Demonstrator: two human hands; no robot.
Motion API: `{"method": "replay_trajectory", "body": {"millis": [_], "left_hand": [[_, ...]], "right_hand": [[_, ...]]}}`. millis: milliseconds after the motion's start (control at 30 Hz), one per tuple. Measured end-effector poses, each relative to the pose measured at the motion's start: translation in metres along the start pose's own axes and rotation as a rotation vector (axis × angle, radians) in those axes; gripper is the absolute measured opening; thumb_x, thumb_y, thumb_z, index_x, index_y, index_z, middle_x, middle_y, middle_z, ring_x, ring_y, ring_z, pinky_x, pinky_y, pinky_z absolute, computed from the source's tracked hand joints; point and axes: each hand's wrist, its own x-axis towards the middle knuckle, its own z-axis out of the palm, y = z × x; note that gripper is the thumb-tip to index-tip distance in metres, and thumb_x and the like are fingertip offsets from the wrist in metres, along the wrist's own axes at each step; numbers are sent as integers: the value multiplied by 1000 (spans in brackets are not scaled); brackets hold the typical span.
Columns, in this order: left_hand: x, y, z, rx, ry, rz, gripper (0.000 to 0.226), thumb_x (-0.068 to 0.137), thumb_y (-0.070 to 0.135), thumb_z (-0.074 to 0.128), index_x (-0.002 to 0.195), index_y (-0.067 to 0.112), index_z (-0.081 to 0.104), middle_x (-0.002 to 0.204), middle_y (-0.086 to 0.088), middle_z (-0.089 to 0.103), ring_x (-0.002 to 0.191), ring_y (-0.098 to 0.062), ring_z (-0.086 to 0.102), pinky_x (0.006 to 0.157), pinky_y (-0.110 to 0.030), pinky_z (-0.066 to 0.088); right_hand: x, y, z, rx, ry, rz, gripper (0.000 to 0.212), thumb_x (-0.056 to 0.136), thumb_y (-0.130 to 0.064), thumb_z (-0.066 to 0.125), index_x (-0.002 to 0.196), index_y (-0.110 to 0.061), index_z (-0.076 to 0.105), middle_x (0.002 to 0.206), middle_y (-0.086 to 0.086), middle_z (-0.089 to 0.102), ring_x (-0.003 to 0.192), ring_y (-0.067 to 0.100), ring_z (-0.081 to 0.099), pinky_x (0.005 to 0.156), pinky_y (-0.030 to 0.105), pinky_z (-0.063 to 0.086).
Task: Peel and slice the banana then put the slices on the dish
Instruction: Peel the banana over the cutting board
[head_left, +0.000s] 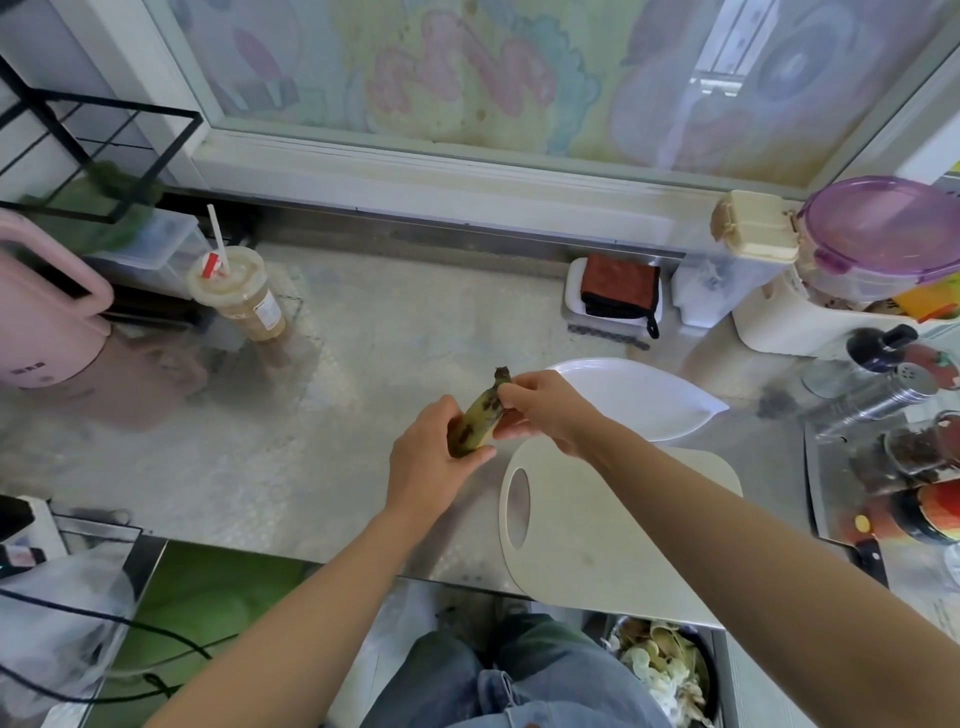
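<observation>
Barely started, by the looks of it. The banana (475, 422) is held up in the air over the counter, dead centre, with the peel not yet opened as far as can be seen. It's a small greenish one with dark spots. Its lower half is wrapped by the left hand (431, 460), and the stem end is pinched by the right hand (545, 410), so the first tear of the peel seems about to be made.

So nothing is ticked off yet. Peeling, slicing and plating are all left.

The white leaf-shaped dish (639, 400) is parked at about 3 o'clock from the banana, and no slices are on it. The cutting board (561, 545) sits at 5 o'clock, touching or just under the dish edge, and nothing has been laid on it. What looks like a knife handle (872, 558) is spotted further out at 4 o'clock, though the blade can't be made out.

Containers:
- A metal bin (609, 638) down at 5 o'clock is filled with pale peelings and scraps.
- A plastic cup (244, 301) with a straw at 10 o'clock is full of a brownish drink.
- A purple-lidded tub (883, 228) is at 2 o'clock. Its contents can't really be told.
- The jars (914, 447) at 3 o'clock are packed with dark stuff, maybe spices.
</observation>
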Motion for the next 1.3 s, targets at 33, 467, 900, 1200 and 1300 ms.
{"method": "replay_trajectory", "body": {"millis": [33, 467, 900, 1200, 1300], "left_hand": [[0, 1, 0, 11, -3, 5, 44, 71, 43, 78, 79, 21, 40, 74, 5, 52, 63, -14, 50, 55, -26, 41], [28, 19, -41, -313, -139, -102, 15, 85, 42, 65, 90, 28, 69, 89, 8, 66, 79, -13, 63, 69, -27, 51], [63, 64, -69, 518, -377, 26, 31, 72, 32, 68, 53, 11, 53, 48, -1, 49, 47, -15, 48, 46, -24, 36], [54, 71, -61, 912, -341, 291, 15, 88, 16, 50, 88, 8, 62, 82, -9, 58, 79, -26, 58, 61, -28, 35], [54, 66, -59, 926, -296, 319, 15, 91, 17, 47, 88, 9, 60, 82, -8, 57, 73, -23, 52, 61, -28, 34]], "right_hand": [[0, 0, 0, -45, 23, -19, 27, 89, -13, 51, 100, 8, 64, 91, 17, 73, 80, 24, 73, 88, 36, 57], [-1, -10, 0, -135, 5, -154, 20, 88, -1, 54, 94, 8, 71, 91, 23, 72, 82, 30, 73, 84, 34, 58], [-2, -17, 12, -236, -79, -184, 14, 84, -3, 63, 92, 3, 74, 85, 17, 74, 77, 21, 74, 84, 28, 57], [3, -16, 23, -200, 23, -184, 17, 81, -7, 62, 84, 6, 72, 78, 18, 73, 72, 22, 70, 88, 40, 53], [5, -12, 28, -176, 71, -201, 19, 80, -13, 63, 78, 4, 72, 75, 18, 73, 70, 25, 67, 76, 43, 53]]}}
